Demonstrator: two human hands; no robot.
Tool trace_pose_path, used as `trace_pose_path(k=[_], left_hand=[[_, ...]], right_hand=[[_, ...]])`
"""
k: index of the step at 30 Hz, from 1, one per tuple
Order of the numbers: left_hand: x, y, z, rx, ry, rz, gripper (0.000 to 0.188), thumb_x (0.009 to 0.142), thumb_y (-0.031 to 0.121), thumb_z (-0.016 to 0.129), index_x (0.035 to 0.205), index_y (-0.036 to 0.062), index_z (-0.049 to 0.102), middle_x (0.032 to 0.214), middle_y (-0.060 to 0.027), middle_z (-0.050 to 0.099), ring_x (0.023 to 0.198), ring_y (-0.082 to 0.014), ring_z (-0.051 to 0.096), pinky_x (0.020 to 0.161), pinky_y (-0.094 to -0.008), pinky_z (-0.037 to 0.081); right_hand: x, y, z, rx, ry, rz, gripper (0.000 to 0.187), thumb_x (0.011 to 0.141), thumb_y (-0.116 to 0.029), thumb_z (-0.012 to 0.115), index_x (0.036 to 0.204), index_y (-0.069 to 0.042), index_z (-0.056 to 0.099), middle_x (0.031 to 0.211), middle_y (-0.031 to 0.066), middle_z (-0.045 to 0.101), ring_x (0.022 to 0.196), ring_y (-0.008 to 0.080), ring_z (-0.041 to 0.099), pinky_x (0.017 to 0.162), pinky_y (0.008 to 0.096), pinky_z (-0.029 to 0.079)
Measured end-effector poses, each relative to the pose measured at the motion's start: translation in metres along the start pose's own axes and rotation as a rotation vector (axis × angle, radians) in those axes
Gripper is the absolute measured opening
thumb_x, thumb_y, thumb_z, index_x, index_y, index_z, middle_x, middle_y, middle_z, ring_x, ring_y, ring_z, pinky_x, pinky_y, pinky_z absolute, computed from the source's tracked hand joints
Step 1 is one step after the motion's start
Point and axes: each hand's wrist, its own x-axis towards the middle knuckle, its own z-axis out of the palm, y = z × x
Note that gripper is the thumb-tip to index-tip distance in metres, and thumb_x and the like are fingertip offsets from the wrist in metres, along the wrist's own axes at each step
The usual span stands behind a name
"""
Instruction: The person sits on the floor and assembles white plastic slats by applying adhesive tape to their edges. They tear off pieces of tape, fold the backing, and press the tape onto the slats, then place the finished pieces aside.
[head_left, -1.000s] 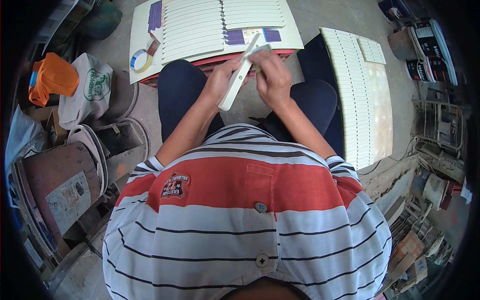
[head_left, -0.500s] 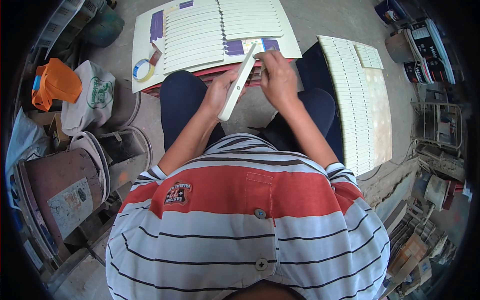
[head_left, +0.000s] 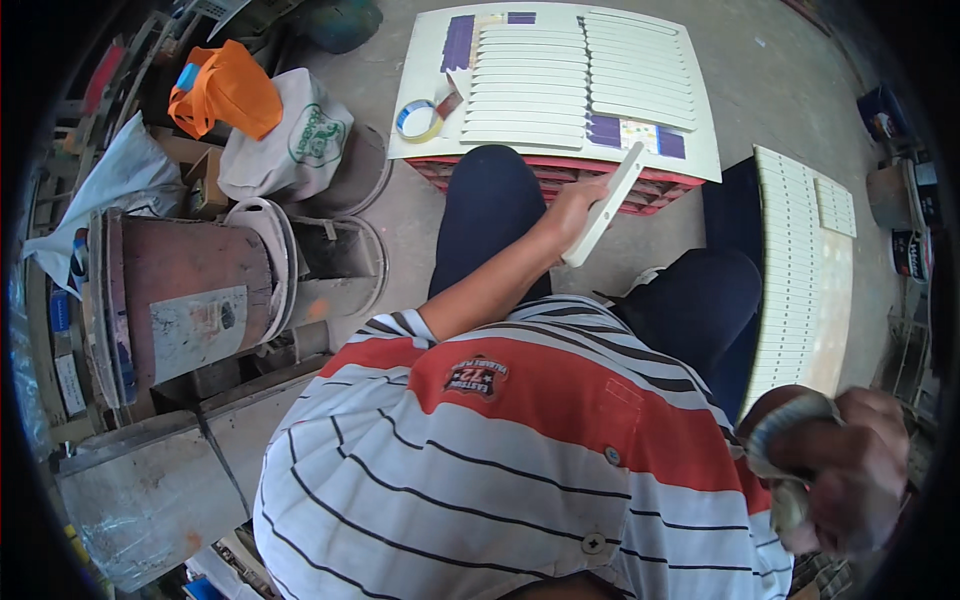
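Observation:
My left hand (head_left: 575, 213) is closed round a narrow white strip (head_left: 608, 205) with small holes along it, held tilted over the gap between my knees. Far out to my right, beside my body, my right hand (head_left: 858, 475) is smeared by motion. Its fingers are curled at a round, roll-like thing with a pale rim (head_left: 790, 425); its kind is unclear. Before me a white board (head_left: 430, 60) on red crates (head_left: 540, 180) bears rows of similar white strips (head_left: 530, 85), purple tape patches (head_left: 457, 42) and a tape roll (head_left: 418, 120).
To the right stands a second board (head_left: 790, 290) covered with small-holed strips. At left are an orange bag (head_left: 225, 90), a white cloth bag (head_left: 285, 140) and stained buckets (head_left: 190, 260). Paint pails (head_left: 890, 195) stand at far right.
My right hand has left the strip and swung out to the right and back, near a round thing. The left hand keeps holding the strip. The whole view has turned.

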Motion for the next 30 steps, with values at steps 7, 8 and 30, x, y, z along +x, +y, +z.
trace_pose_path(k=[7,8,30], left_hand=[[-0.008,0.01,0.009,0.025,0.027,0.014,0.047,0.091,0.02,0.037,0.134,0.001,0.041,0.075,-0.0015,0.048,0.06,-0.0107,0.046,0.055,-0.0217,0.039],[-0.006,0.009,0.01,0.021,0.03,0.018,0.047,0.091,0.02,0.037,0.134,0.0004,0.041,0.076,-0.0008,0.048,0.06,-0.0103,0.045,0.055,-0.0219,0.039],[-0.004,0.003,0.005,0.012,-0.007,0.064,0.048,0.09,0.017,0.036,0.135,0.0004,0.039,0.076,-0.0012,0.047,0.059,-0.0109,0.044,0.055,-0.0219,0.039]], right_hand=[[0.007,-0.025,-0.015,-0.09,-0.036,-0.03,0.028,0.056,-0.018,0.059,0.083,-0.01,0.065,0.069,0.0077,0.059,0.052,0.0166,0.054,0.046,0.0269,0.042],[0.008,-0.031,-0.016,-0.09,-0.042,0.012,0.028,0.055,-0.018,0.058,0.082,-0.011,0.065,0.068,0.0071,0.058,0.051,0.0156,0.054,0.045,0.0264,0.042],[-0.016,-0.027,-0.011,-0.111,0.189,-0.093,0.032,0.069,-0.011,0.068,0.088,-0.008,0.043,0.065,0.0162,0.059,0.048,0.0196,0.051,0.037,0.0259,0.039]])
